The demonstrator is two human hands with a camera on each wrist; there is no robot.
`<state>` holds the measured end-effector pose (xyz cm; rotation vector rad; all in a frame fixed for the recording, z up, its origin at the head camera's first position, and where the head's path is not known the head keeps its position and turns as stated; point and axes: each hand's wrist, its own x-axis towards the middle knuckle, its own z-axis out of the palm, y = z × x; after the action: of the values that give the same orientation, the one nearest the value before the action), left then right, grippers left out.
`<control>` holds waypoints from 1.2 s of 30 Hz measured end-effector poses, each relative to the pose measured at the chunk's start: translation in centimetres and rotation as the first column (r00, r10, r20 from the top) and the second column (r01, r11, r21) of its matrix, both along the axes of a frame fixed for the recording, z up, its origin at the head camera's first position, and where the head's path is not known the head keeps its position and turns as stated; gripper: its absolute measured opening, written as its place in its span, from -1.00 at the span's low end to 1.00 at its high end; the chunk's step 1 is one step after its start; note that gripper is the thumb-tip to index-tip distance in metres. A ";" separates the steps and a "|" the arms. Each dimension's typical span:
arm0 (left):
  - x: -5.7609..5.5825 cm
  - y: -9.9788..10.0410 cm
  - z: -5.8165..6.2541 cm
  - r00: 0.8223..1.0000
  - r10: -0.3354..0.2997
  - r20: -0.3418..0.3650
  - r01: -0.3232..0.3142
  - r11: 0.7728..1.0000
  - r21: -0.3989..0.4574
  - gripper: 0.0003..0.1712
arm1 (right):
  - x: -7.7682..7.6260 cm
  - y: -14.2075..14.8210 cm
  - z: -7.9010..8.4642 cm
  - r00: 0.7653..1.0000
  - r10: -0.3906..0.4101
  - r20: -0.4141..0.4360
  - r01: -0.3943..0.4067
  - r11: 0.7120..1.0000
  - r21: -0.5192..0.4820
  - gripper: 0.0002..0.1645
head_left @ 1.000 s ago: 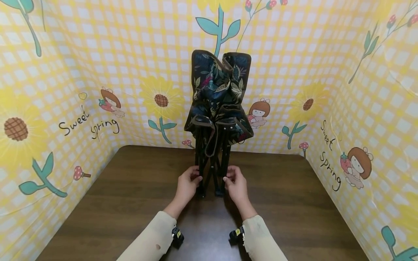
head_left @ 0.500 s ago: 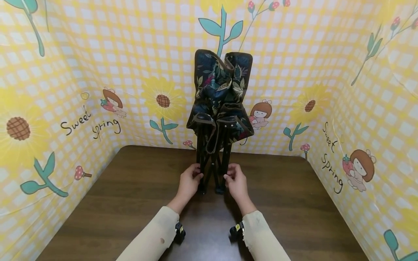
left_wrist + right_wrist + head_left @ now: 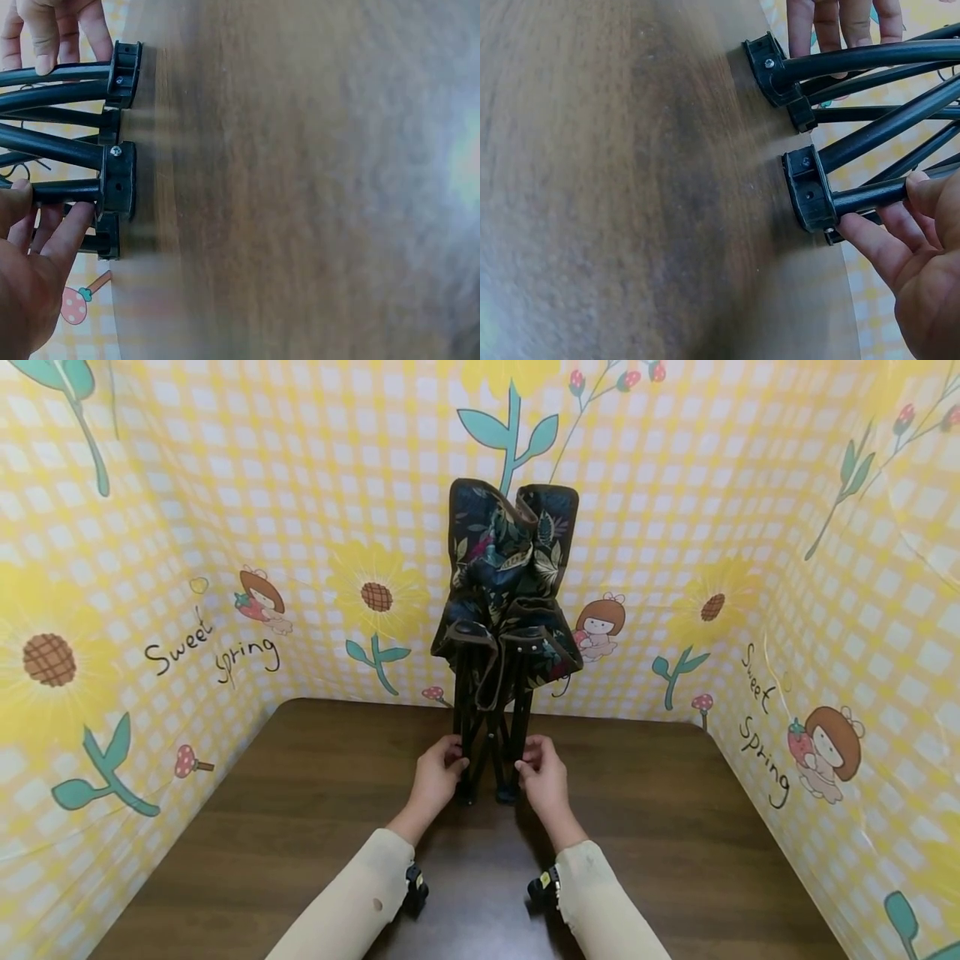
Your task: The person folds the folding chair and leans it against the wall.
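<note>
A folded camping chair with dark floral fabric stands upright on the brown table, its black tube legs bunched together. My left hand grips a leg on the left side, low down near its foot. On the opposite side my right hand pinches another leg at about the same height. In the left wrist view, thumb and fingers close round a black tube just above its plastic foot. The right wrist view has the right thumb and fingers on a tube beside a foot at the tabletop.
The wood-grain table extends on both sides of the chair. Yellow checked cloth with printed sunflowers surrounds it at the back, left and right. The chair's upper fabric overlaps the back cloth in the head view.
The head view has shifted slightly. Both hands keep their hold on the legs, and the chair stays folded and upright.
</note>
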<state>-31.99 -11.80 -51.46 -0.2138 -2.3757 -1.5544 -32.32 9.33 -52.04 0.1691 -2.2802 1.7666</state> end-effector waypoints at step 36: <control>-2.1 -0.5 -0.4 0.999 -0.033 0.010 0.033 0.999 -0.006 -0.66 | -2.1 -0.5 -0.1 0.999 -0.027 -0.021 0.029 0.997 0.076 -0.56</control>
<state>-34.10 -12.34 -51.83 -0.2491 -2.3963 -1.5666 -34.42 8.82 -52.18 0.1674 -2.3255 1.6584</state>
